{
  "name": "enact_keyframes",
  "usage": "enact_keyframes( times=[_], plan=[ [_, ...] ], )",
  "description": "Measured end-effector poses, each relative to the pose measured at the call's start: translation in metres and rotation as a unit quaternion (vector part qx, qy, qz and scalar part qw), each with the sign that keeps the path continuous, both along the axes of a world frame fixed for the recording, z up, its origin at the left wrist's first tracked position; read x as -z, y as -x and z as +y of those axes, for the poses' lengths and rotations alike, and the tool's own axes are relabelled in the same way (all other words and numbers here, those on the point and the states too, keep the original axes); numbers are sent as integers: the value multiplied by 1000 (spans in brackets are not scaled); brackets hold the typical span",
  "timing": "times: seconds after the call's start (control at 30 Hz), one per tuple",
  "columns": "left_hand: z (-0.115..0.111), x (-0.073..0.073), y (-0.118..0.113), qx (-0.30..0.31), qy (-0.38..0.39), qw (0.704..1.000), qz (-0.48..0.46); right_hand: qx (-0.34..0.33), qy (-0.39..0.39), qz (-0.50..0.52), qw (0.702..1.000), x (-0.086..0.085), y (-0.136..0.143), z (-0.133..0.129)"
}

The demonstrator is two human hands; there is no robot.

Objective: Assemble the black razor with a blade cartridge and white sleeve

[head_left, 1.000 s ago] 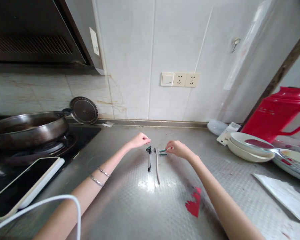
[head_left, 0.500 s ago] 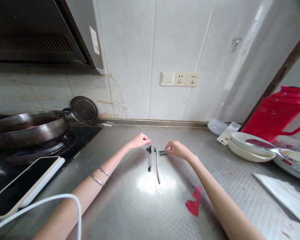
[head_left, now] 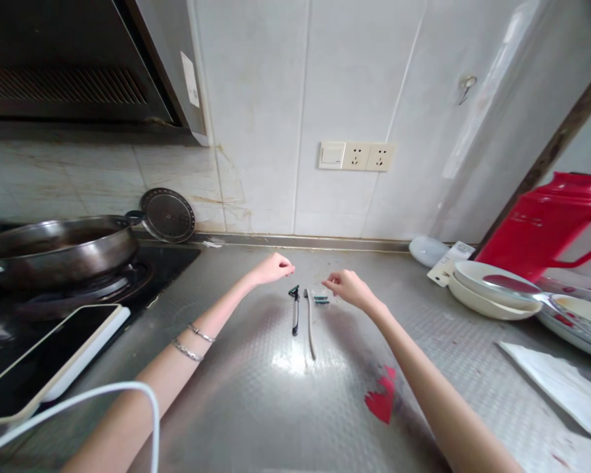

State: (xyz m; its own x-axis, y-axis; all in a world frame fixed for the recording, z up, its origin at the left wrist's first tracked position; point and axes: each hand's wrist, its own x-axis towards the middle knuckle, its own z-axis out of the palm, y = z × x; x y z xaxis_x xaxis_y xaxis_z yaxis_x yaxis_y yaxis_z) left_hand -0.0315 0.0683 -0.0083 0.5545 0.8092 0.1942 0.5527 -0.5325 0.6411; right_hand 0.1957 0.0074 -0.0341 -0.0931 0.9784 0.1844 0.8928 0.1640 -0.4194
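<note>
hands stand apart on my feed, neither clamped on anything i can make out. the left hand [head_left: 274, 268] has its fingers curled in, just beyond the head of a grey-and-black razor [head_left: 295, 314]; whether the fingertips pinch something, i can't tell. the right hand [head_left: 349, 288] bends its fingers near two small green strips [head_left: 321, 300], and i can't tell whether those fingers are closed. between razor and strips lies a pale stick [head_left: 310, 328], roughly lined up with the razor.

beneath me everything sits on a metal counter [head_left: 256, 407], finely patterned, with a bright glare spot near the handles. nearer my camera, by the right forearm, lies a torn red scrap [head_left: 383, 397]. to my left a black stove [head_left: 180, 257] carries a steel pan [head_left: 103, 253], and a perforated disc [head_left: 167, 215] leans against the wall behind.

to my right i see pale bowls [head_left: 492, 309], a white sheet [head_left: 556, 384] and a red jug [head_left: 546, 223]. the tiled wall [head_left: 256, 98], stained toward the stove, bears a socket panel [head_left: 357, 156]; a dark hood [head_left: 69, 52] overhangs the pan.
</note>
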Motion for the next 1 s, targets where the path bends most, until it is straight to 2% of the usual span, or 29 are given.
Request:
enact_keyframes(
  times=[0.13, 0.23, 0.4, 0.63, 0.73, 0.8, 0.9, 1.0],
  plan=[
    [-13, -19, 12, 21, -18, 1000, -4, -38, 114, 13, 993, -13, 33, -12],
    [-24, -25, 22, 21, -18, 999, 17, -70, 195, -23, 978, -13, 60, -21],
    [-35, -26, 40, 22, 5, 999, 33, -50, 202, -122, 970, -1, 92, -22],
    [-47, -24, 53, 11, 47, 998, 43, -37, 199, -159, 966, 11, 106, -12],
    [-57, -20, 48, 7, 65, 996, 53, -26, 167, -151, 974, 9, 99, -14],
    [-64, -15, 42, 5, 72, 995, 68, -19, 147, -142, 979, 5, 84, -17],
    [-74, -2, 31, 4, 66, 993, 101, 1, 132, -136, 982, 0, 46, -24],
    [-84, 16, 17, -2, 67, 988, 138, 38, 130, -143, 980, 1, -5, -33]
  ],
)
